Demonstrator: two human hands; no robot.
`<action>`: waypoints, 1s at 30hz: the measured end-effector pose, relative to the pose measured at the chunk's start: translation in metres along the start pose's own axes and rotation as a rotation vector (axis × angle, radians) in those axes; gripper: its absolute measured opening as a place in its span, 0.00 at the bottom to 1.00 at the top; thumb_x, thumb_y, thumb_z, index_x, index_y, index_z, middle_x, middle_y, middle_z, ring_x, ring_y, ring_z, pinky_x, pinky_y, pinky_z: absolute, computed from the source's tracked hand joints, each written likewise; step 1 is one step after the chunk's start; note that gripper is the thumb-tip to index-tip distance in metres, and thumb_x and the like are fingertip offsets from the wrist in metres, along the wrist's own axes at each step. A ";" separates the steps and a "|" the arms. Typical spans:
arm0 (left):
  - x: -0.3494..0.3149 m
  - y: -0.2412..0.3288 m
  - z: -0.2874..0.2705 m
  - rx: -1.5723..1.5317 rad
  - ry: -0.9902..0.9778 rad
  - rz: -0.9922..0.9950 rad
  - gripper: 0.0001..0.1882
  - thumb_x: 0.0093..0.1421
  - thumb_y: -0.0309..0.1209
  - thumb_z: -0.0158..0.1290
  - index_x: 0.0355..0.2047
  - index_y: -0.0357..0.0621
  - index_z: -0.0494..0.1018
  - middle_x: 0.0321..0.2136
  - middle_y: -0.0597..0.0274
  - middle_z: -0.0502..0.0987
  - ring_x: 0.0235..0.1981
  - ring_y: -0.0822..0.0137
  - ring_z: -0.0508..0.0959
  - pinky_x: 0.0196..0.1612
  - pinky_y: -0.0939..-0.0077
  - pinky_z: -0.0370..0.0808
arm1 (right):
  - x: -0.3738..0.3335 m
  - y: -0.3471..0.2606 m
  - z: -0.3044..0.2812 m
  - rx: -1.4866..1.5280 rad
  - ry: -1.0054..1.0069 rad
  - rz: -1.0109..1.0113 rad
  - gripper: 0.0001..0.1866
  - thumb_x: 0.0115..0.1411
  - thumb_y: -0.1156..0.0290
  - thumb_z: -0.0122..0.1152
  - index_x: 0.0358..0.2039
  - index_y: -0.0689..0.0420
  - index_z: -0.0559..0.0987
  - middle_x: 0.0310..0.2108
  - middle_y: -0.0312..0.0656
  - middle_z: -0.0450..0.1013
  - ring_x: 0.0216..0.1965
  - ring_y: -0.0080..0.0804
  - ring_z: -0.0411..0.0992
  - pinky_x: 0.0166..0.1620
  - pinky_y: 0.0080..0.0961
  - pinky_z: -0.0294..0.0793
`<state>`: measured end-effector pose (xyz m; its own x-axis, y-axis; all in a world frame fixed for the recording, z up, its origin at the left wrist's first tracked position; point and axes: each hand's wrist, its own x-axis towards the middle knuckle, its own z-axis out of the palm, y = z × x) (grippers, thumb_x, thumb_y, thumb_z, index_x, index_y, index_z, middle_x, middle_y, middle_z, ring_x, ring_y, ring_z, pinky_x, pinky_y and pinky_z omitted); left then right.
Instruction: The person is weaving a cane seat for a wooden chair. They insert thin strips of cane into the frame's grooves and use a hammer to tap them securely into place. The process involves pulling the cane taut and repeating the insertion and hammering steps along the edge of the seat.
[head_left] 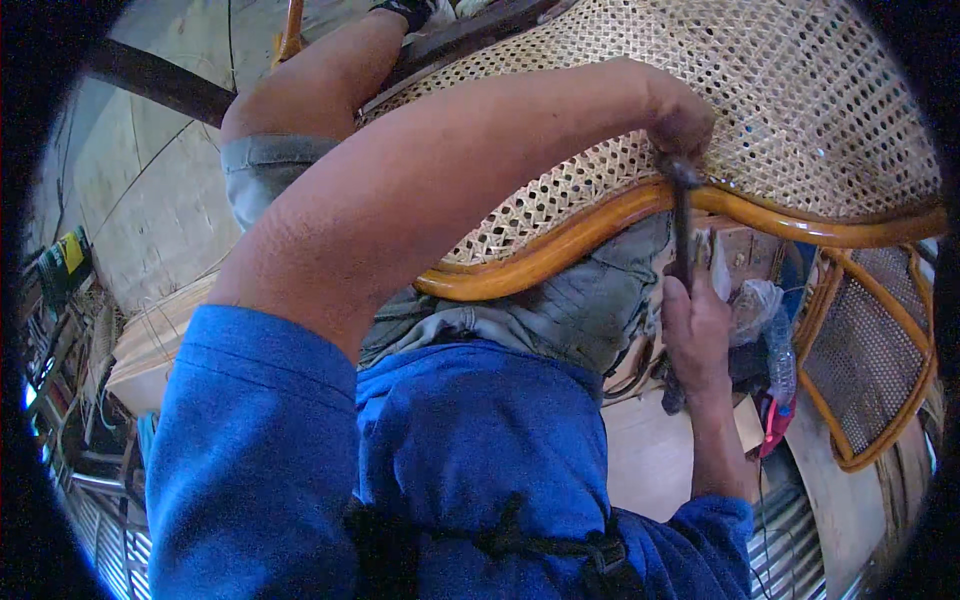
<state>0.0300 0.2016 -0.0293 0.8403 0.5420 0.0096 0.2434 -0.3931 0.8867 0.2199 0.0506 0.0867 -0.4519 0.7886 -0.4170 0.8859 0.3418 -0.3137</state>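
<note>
Woven cane panel (pixel 800 110) with a shiny orange-brown rim (pixel 560 255) is laid across the person's lap, at the top and right of the view. The rim is curved like a wave, and lots of little holes are seen in the pale weave. A dark hammer-like tool (pixel 684 235) is grasped by the right hand (pixel 697 335), with its handle wrapped by the fingers. The tool's top end is placed by the rim, just beside the left hand (pixel 685 120). The left hand is bent down over the weave near the rim, but its fingers are mostly hidden, so it cannot be told if they are clenched or released. Blue sleeves (pixel 250 400) are worn on both arms. A clear plastic bag (pixel 757 308) is seen near the right hand, and a smaller woven piece (pixel 868 355) with a brown frame is seen farther right
</note>
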 end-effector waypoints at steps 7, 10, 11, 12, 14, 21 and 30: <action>-0.009 0.029 -0.008 0.146 0.006 -0.167 0.11 0.37 0.29 0.57 0.25 0.41 0.76 0.18 0.63 0.76 0.19 0.69 0.70 0.24 0.68 0.67 | -0.002 -0.021 -0.014 0.169 -0.022 0.054 0.17 0.61 0.62 0.43 0.37 0.65 0.67 0.27 0.61 0.70 0.33 0.59 0.69 0.35 0.48 0.67; -0.012 0.017 -0.005 -0.122 -0.006 -0.019 0.13 0.37 0.28 0.57 0.27 0.41 0.77 0.19 0.63 0.76 0.19 0.70 0.70 0.25 0.69 0.68 | 0.015 -0.017 -0.014 -0.059 -0.299 0.281 0.17 0.61 0.61 0.42 0.38 0.64 0.67 0.27 0.60 0.70 0.33 0.59 0.69 0.35 0.46 0.66; -0.010 0.015 -0.006 -0.114 0.006 -0.040 0.13 0.37 0.28 0.57 0.27 0.41 0.77 0.20 0.63 0.76 0.20 0.71 0.70 0.25 0.70 0.68 | 0.014 -0.016 -0.017 -0.009 -0.269 0.270 0.17 0.61 0.61 0.42 0.38 0.64 0.67 0.27 0.60 0.70 0.33 0.59 0.69 0.36 0.46 0.66; -0.011 0.018 -0.003 -0.108 0.023 -0.072 0.13 0.37 0.28 0.57 0.28 0.41 0.77 0.20 0.63 0.77 0.20 0.71 0.70 0.25 0.70 0.68 | 0.010 -0.013 -0.016 0.042 -0.246 0.250 0.17 0.61 0.60 0.42 0.39 0.64 0.67 0.27 0.60 0.70 0.33 0.59 0.69 0.36 0.45 0.67; -0.013 0.017 -0.001 -0.113 0.041 -0.078 0.14 0.37 0.28 0.58 0.29 0.41 0.77 0.20 0.64 0.77 0.20 0.72 0.69 0.25 0.71 0.68 | 0.006 -0.011 -0.015 0.136 -0.228 0.237 0.18 0.61 0.60 0.42 0.39 0.64 0.67 0.27 0.59 0.70 0.34 0.59 0.69 0.36 0.45 0.67; -0.009 0.013 -0.001 -0.084 0.052 -0.025 0.14 0.38 0.28 0.58 0.29 0.42 0.77 0.21 0.64 0.77 0.21 0.72 0.70 0.26 0.71 0.68 | -0.002 -0.035 -0.023 0.163 -0.196 0.203 0.19 0.61 0.59 0.42 0.39 0.64 0.68 0.27 0.59 0.71 0.32 0.59 0.70 0.35 0.45 0.67; -0.009 0.016 -0.002 -0.017 0.002 -0.068 0.13 0.39 0.30 0.58 0.29 0.42 0.77 0.20 0.63 0.77 0.21 0.71 0.71 0.27 0.71 0.69 | -0.006 -0.017 -0.011 0.181 -0.108 0.160 0.19 0.61 0.59 0.42 0.38 0.64 0.68 0.24 0.54 0.70 0.28 0.52 0.70 0.32 0.41 0.67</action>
<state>0.0255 0.1922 -0.0140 0.8212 0.5685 -0.0497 0.2915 -0.3430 0.8930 0.2083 0.0459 0.1042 -0.3246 0.7629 -0.5591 0.9183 0.1127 -0.3795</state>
